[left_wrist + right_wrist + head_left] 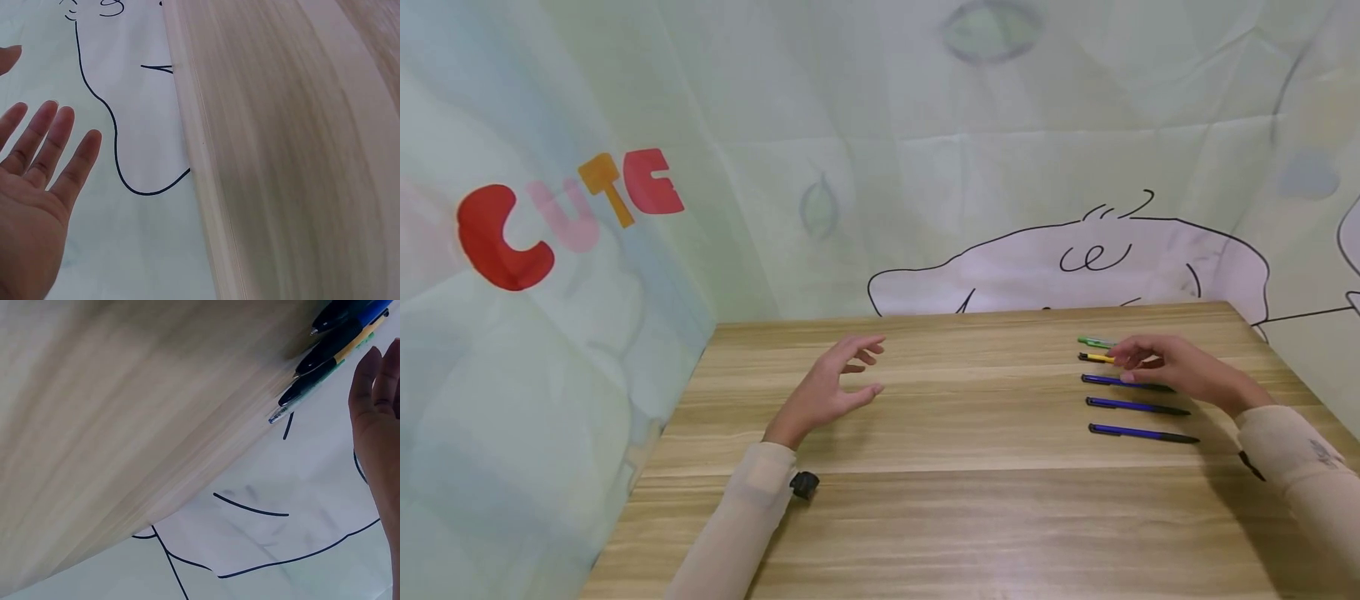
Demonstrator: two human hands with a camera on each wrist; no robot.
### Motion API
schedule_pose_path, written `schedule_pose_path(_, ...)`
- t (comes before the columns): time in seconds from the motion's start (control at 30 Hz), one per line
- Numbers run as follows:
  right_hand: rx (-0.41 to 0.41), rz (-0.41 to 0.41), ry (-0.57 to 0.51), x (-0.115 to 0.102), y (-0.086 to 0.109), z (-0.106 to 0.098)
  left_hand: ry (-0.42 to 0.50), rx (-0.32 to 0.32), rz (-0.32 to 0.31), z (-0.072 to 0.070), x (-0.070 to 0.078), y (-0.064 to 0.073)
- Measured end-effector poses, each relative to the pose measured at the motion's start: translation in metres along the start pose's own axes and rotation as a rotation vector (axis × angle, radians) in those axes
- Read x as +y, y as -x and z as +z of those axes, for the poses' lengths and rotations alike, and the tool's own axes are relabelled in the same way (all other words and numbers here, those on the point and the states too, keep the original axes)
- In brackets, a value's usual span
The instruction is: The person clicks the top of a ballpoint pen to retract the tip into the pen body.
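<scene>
My left hand [827, 387] is held over the left-middle part of the table, fingers apart and loosely bent. In the left wrist view its palm [31, 212] shows and holds nothing. My right hand [1187, 371] hovers over a column of pens at the right and partly covers the upper ones. A green pen [1097, 342] lies farthest back, followed by a yellow pen [1096, 357]. Nearer lie three blue pens, one partly under the hand [1101, 380], one in the middle [1138, 407] and one in front [1142, 433]. The right wrist view shows these fingers [364, 384] apart from the pens.
The wood-grain table [925, 525] ends at a back edge against a pale printed curtain [760, 100]. Colourful letters [505, 242] decorate its left side. A black band piece [805, 485] sits at the left wrist.
</scene>
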State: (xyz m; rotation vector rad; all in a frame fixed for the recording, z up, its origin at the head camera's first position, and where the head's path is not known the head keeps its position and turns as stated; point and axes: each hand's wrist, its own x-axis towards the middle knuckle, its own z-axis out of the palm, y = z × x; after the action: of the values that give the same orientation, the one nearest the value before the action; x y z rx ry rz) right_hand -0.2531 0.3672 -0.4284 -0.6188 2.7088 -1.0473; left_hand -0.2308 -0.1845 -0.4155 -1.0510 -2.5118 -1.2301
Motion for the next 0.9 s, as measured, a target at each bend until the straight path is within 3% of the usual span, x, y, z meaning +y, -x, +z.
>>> schedule_pose_path(0.23,-0.067,0.054,-0.049,0.003,0.007,0.001,0.0,-0.004,-0.01,-0.001,0.0,0.0)
schedule_pose_path(0.6,-0.049,0.051,-0.047,0.006,0.015,0.002,-0.001,-0.004,0.001,-0.002,0.001,0.001)
schedule_pose_path(0.9,-0.028,0.004,-0.064,0.012,0.018,0.003,0.017,-0.004,0.009,-0.001,-0.001,0.001)
